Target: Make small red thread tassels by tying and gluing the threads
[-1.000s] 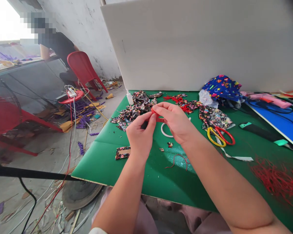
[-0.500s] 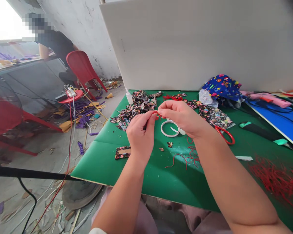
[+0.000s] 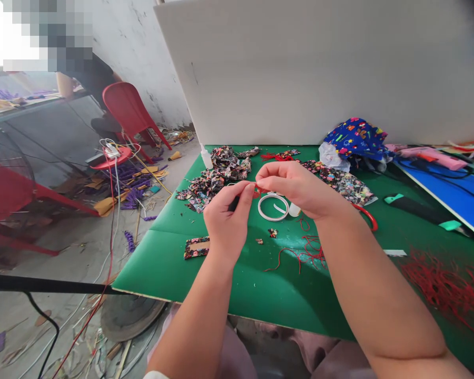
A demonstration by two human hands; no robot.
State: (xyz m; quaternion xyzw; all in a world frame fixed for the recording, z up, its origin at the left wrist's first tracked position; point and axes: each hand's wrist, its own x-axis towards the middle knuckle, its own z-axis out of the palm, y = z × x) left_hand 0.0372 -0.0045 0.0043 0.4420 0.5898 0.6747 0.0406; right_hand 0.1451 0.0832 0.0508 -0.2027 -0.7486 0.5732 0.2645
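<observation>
Left of and beyond the left grip lies a crumpled heap of dark floral fabric, with a white plastic bottle upright at its far edge. Nearer than that grip, a flat rectangular floral strip with a tan middle runs partly behind the wrist. Below the right grip sits a smooth white ring; nearer still are thin, curling red threads. The right forearm blocks most of the scissors, leaving a red handle showing; a tangled red pile spreads to its right on the smooth green tabletop. Both grips are closed, thumbs against fingers, pinching a slender red cord between them. Compared with a second ago, the yellow handle is hidden and the ring less covered.
</observation>
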